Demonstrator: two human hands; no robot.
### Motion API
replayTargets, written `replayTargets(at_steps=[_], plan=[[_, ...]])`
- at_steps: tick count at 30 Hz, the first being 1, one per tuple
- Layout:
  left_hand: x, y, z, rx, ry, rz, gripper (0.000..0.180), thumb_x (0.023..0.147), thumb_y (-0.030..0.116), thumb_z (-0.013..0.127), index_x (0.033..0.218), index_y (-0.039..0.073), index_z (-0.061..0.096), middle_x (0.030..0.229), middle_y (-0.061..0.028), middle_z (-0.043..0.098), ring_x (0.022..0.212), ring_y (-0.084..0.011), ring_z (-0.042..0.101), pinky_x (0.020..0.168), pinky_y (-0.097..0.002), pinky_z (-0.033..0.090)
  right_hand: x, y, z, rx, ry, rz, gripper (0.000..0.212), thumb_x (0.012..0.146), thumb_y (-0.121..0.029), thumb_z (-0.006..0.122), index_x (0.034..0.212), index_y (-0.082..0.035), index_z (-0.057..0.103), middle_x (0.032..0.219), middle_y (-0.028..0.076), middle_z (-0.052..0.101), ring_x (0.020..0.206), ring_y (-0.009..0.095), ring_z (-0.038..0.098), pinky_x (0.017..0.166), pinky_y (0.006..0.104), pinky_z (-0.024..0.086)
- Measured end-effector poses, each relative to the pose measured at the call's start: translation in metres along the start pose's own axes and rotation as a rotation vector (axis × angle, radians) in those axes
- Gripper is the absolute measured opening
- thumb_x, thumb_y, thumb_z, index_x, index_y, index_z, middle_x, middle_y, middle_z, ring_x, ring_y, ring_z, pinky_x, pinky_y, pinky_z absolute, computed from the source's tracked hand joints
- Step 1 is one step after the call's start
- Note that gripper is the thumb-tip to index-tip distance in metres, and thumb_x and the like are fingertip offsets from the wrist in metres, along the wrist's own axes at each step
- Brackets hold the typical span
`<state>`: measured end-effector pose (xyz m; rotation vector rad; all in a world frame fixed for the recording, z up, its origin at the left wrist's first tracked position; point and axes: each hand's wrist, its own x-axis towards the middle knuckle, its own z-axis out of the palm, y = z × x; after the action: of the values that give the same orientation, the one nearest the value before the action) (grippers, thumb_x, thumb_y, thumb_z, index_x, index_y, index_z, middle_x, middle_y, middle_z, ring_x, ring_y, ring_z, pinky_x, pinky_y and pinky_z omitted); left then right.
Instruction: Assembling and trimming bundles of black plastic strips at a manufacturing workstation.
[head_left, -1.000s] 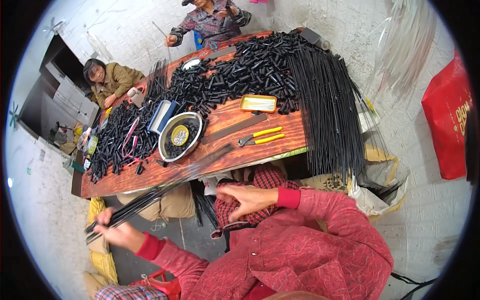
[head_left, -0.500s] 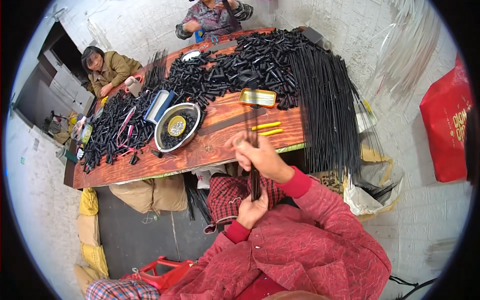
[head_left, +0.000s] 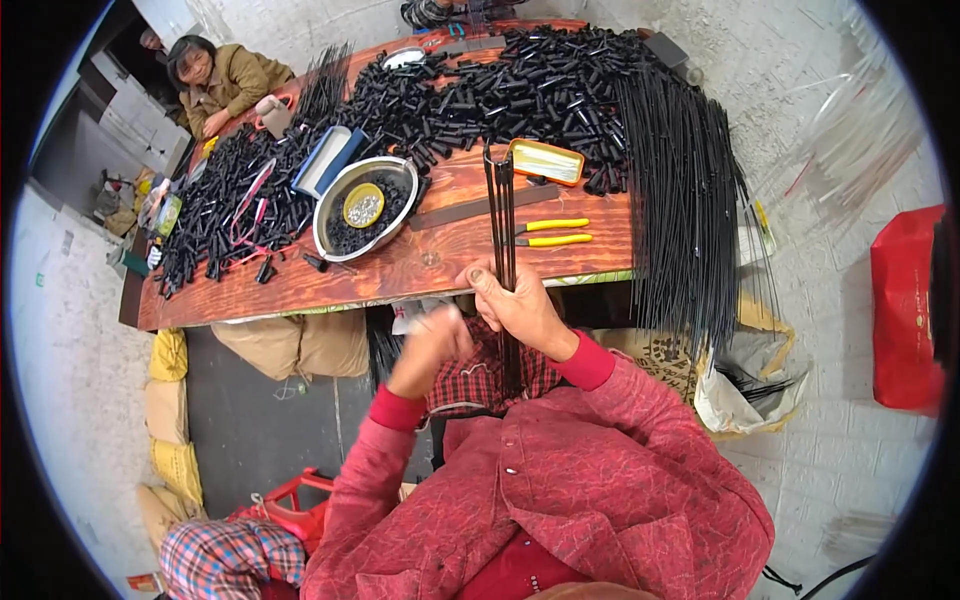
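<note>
My right hand [head_left: 525, 312] is closed around a bundle of thin black rods [head_left: 502, 225] in front of the table's near edge. The rods stand roughly upright, their upper ends spread a little over the tabletop and their lower ends reaching toward my lap. My left hand [head_left: 432, 345] is to the left of the bundle and apart from it, its fingers smeared by motion. Just beyond the rods lie pliers with yellow handles [head_left: 555, 232], a flat dark bar [head_left: 460, 212] and a yellow-rimmed tin [head_left: 546, 162] of thin pale pins.
Short black tubes [head_left: 470, 100] cover much of the reddish wooden table [head_left: 300, 305]. A metal bowl [head_left: 322, 232] holds small black parts and a yellow dish [head_left: 363, 205]. Long black rods [head_left: 685, 200] overhang the right edge. A person [head_left: 235, 85] leans at the far left; another sits opposite.
My left hand has left the lower end of the rods and moved left and up. My right hand still grips them. The view has shifted, so the table sits slightly higher.
</note>
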<state>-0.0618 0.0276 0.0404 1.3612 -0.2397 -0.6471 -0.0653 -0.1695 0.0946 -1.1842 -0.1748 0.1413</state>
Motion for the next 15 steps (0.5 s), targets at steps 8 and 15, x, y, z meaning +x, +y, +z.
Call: replayTargets(at_steps=[8,15], plan=[[0.040,0.150,0.070,-0.102,0.219,0.718,0.049,0.091,0.004,0.065,0.134,-0.001,0.044,0.114,-0.0091,0.059,0.104,-0.0147,0.058,0.093,-0.0282,0.048,0.004,-0.004,0.027,-0.170,0.098,-0.046,0.023,0.101,-0.018,0.054,0.114,0.000,0.061,0.058,-0.002,0.050,0.047,0.006,0.047,0.042,0.0248,0.039],[0.045,0.158,0.075,-0.097,0.250,0.806,0.043,0.086,-0.001,0.070,0.125,0.001,0.052,0.112,-0.0055,0.059,0.100,-0.0102,0.056,0.088,-0.0245,0.047,0.010,0.009,0.023,-0.455,0.166,-0.179,0.021,0.095,-0.013,0.061,0.110,0.001,0.063,0.061,0.003,0.056,0.053,0.012,0.055,0.048,0.0287,0.044]])
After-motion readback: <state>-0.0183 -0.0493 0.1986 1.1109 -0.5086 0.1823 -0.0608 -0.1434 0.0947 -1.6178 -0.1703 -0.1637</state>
